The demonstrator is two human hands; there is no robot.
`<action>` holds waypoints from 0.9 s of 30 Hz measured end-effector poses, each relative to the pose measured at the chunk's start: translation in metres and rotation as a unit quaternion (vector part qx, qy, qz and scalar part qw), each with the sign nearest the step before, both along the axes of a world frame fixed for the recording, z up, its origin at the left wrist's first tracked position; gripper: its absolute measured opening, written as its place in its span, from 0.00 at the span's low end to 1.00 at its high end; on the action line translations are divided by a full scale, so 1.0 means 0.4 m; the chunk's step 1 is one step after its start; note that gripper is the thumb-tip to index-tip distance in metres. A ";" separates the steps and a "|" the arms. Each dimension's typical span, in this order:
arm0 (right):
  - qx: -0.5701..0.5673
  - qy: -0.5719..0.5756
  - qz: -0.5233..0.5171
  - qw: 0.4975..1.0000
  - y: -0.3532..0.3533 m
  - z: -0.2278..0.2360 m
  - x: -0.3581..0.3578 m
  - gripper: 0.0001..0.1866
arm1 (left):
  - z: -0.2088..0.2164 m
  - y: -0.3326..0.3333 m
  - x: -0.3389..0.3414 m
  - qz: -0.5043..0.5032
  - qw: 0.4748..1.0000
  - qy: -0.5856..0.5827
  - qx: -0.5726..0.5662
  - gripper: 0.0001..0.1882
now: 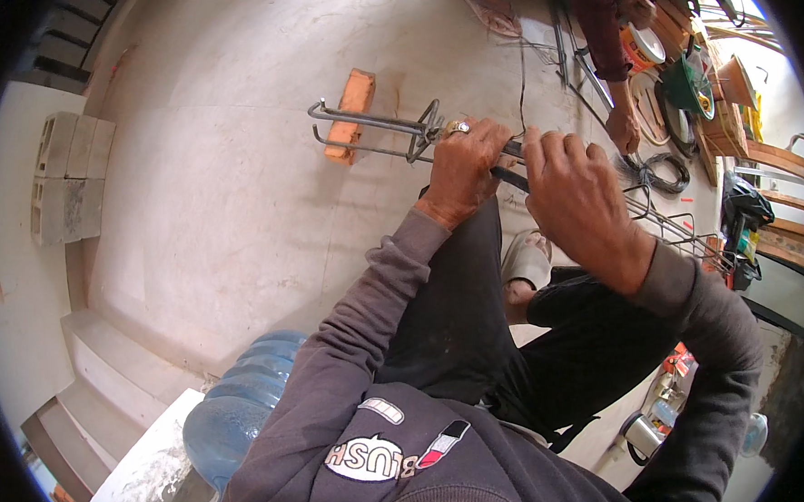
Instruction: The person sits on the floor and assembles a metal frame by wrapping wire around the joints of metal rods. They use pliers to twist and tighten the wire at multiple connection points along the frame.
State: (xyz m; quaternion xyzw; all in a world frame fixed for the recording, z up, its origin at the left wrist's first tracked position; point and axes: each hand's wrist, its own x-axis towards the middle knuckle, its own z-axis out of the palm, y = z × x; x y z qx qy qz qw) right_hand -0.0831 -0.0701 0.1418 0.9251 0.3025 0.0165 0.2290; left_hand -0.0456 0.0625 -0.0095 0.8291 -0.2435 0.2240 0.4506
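A long steel rebar cage (368, 121) with bent wire stirrups crosses in front of me, from the middle toward the lower right. My left hand (463, 170), with a ring on one finger, is wrapped round it just right of a stirrup. Close by, my right hand (576, 196) is closed over the bars, its fingers curled down. Two dark bars (513, 178) show between my hands; what lies under the palms is hidden. Beneath the cage's left end is an orange brick (351, 113) on the pale floor.
A co-worker's hand (624, 130) reaches down beside a coil of dark wire (666, 173) at the right. Buckets (643, 47) and planks stand behind it. Grey blocks (75, 177) are stacked at the left. A blue water jug (245, 386) lies by my left arm.
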 end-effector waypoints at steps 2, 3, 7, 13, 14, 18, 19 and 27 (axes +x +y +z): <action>-0.133 -0.126 0.113 0.977 -0.007 -0.002 -0.006 0.16 | 0.012 0.000 0.004 -0.005 1.000 0.013 -0.011 0.12; -0.164 -0.140 0.132 0.967 -0.005 -0.005 0.003 0.15 | 0.015 0.000 0.007 -0.009 1.000 0.020 -0.015 0.12; -0.187 -0.116 0.105 0.970 0.019 -0.009 0.021 0.13 | -0.002 0.003 0.029 -0.021 0.999 0.030 -0.023 0.14; -0.198 -0.070 0.116 0.971 0.051 0.018 0.072 0.09 | -0.030 0.104 0.022 0.009 0.999 0.052 0.011 0.23; -0.197 -0.062 0.114 0.972 0.066 0.020 0.076 0.08 | -0.046 0.147 0.015 0.031 0.997 0.068 0.029 0.25; -0.188 -0.010 0.071 0.980 0.101 0.040 0.082 0.05 | -0.095 0.221 0.022 0.046 0.981 0.139 0.124 0.27; -0.178 0.005 0.059 0.982 0.108 0.042 0.082 0.04 | -0.107 0.230 0.026 0.033 0.978 0.137 0.153 0.26; 0.024 0.155 0.058 0.986 0.104 0.079 0.111 0.07 | -0.134 0.218 0.056 0.045 0.978 0.064 0.194 0.20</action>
